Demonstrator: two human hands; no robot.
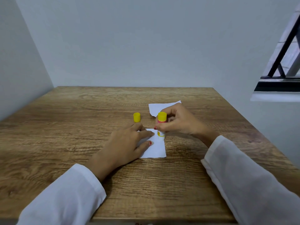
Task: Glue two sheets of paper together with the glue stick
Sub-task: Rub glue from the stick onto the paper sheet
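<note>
wood-grain desk (65,135), set into a wall corner. lying directly on it: a white paper sheet (156,150) near the centre, a second white sheet (158,107) farther back and well apart, partly hidden, and a yellow cap (136,117) standing upright left of that sheet.

The glue stick (161,124) carries a label, its print too small to read.

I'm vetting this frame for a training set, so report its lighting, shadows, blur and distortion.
Head view: soft, even light with no glare on the table; faint shadows lie under the left hand and right hand. Glue stick, cap and both paper pieces are fairly sharp. Wide-angle distortion splays the walls and table edges outward and stretches the sleeves.
</note>
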